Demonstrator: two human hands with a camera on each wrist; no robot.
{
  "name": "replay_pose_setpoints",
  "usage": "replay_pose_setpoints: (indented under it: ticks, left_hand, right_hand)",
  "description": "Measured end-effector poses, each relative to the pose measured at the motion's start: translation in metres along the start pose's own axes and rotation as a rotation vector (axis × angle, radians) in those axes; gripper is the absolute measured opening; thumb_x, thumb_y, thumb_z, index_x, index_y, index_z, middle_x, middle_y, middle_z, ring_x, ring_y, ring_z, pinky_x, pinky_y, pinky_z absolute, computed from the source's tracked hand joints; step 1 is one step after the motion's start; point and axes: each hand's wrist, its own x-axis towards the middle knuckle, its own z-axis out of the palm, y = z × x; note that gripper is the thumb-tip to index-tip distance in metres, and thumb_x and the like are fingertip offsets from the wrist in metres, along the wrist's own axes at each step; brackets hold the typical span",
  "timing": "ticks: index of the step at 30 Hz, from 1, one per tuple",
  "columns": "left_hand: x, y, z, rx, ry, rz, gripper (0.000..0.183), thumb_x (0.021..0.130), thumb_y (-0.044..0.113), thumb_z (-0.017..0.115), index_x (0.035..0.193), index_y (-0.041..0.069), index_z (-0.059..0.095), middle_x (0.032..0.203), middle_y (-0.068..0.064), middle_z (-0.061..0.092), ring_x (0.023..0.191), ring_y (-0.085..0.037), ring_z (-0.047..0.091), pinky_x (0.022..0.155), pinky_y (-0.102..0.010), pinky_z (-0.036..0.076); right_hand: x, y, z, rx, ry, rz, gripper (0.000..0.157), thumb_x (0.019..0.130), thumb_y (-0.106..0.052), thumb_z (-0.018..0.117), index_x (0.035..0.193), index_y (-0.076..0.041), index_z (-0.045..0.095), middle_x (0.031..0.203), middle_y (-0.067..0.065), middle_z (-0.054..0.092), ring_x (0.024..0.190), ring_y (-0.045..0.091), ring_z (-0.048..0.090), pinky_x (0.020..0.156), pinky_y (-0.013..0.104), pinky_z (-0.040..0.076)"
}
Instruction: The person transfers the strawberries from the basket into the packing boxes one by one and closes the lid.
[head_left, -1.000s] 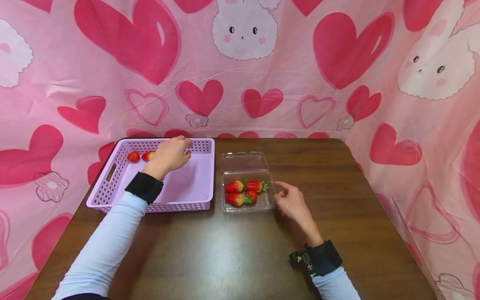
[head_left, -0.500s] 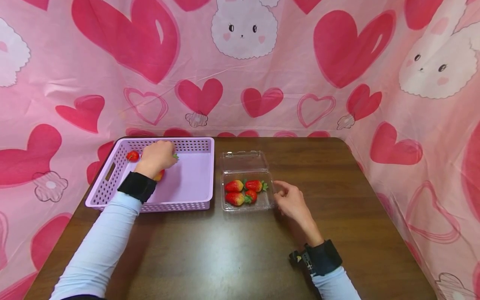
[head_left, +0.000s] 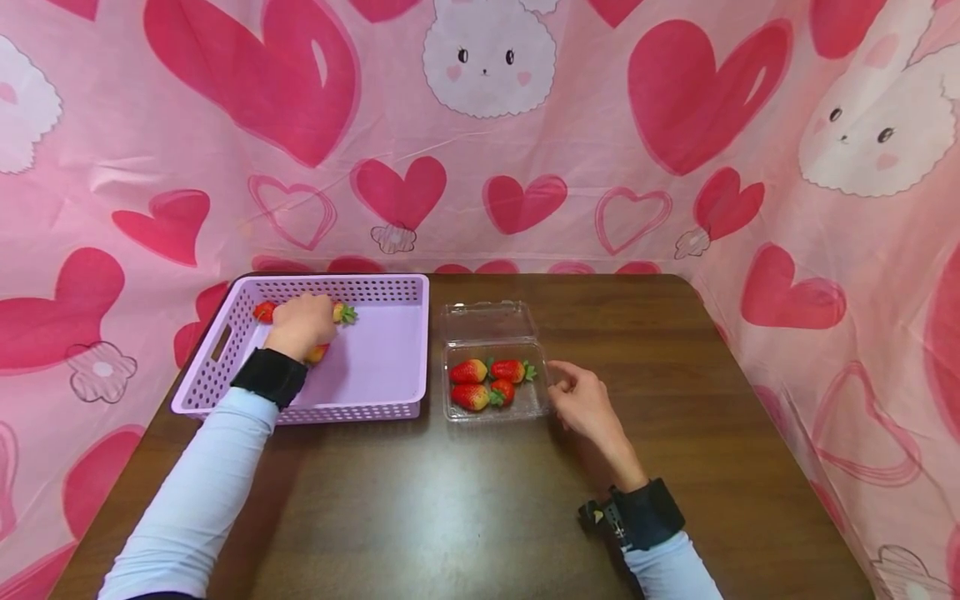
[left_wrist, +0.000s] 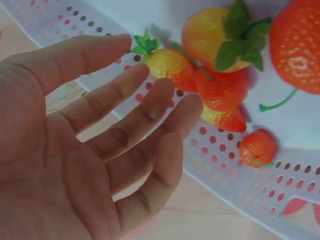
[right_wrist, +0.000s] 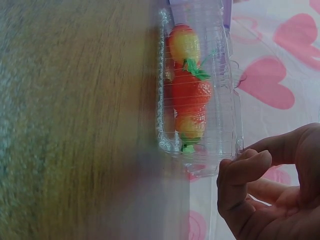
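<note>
My left hand [head_left: 302,323] is inside the lilac basket [head_left: 382,358], over the fruit at its back left. In the left wrist view its fingers [left_wrist: 122,137] are loosely bent and hold nothing. Close by lie a yellow-red strawberry [left_wrist: 205,37], a red fruit with a thin stem [left_wrist: 225,90] and a small red fruit [left_wrist: 257,147]. In the head view, my hand hides part of this fruit. My right hand [head_left: 587,406] pinches the right edge of an open clear plastic clamshell box [head_left: 536,404], which holds several strawberries [head_left: 470,397].
The basket and the clamshell box stand side by side on a brown wooden table [head_left: 450,508]. The box's lid [head_left: 487,323] is folded back toward the far edge. A pink curtain [head_left: 585,117] with hearts and rabbits hangs behind the table and along its sides.
My left hand has moved left and down into the basket, uncovering a leafy strawberry on its right. The right hand and the clamshell box have stayed in place.
</note>
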Motion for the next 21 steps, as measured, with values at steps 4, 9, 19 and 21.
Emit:
replay_pose_setpoints:
  ticks: [4, 9, 19, 21]
  left_hand:
    - [-0.003, -0.003, 0.002, 0.004, -0.043, -0.009, 0.019, 0.082, 0.006, 0.063, 0.096, -0.007, 0.067, 0.101, -0.033, 0.064, 0.090, -0.047, 0.062, 0.071, -0.059, 0.052]
    - [-0.004, -0.005, 0.006, 0.006, -0.079, -0.032, 0.021, 0.080, 0.006, 0.064, 0.096, -0.007, 0.066, 0.100, -0.032, 0.062, 0.090, -0.049, 0.061, 0.070, -0.056, 0.052]
    - [-0.003, -0.008, 0.014, -0.014, -0.055, -0.048, 0.032, 0.080, 0.007, 0.065, 0.106, -0.012, 0.065, 0.107, -0.035, 0.058, 0.095, -0.051, 0.057, 0.074, -0.058, 0.052]
    - [-0.002, -0.008, 0.015, -0.022, -0.056, -0.043, 0.031, 0.081, 0.006, 0.065, 0.106, -0.013, 0.065, 0.107, -0.036, 0.057, 0.096, -0.051, 0.057, 0.073, -0.056, 0.052]
  right_hand:
    - [0.001, 0.001, 0.000, -0.002, 0.006, -0.021, 0.046, 0.099, -0.006, 0.059, 0.146, -0.008, 0.059, 0.076, 0.009, 0.060, 0.051, 0.020, 0.054, 0.052, 0.032, 0.046]
    - [0.002, 0.002, 0.001, -0.004, 0.018, -0.046, 0.047, 0.097, -0.004, 0.058, 0.144, -0.007, 0.060, 0.075, 0.007, 0.060, 0.048, 0.018, 0.053, 0.049, 0.032, 0.044]
    - [0.002, 0.002, 0.001, 0.001, 0.008, -0.027, 0.047, 0.099, -0.005, 0.059, 0.145, -0.007, 0.059, 0.076, 0.008, 0.060, 0.050, 0.019, 0.053, 0.050, 0.032, 0.046]
    - [0.002, 0.001, 0.000, 0.002, 0.010, -0.024, 0.046, 0.099, -0.005, 0.059, 0.145, -0.007, 0.059, 0.077, 0.009, 0.060, 0.050, 0.020, 0.053, 0.051, 0.032, 0.046]
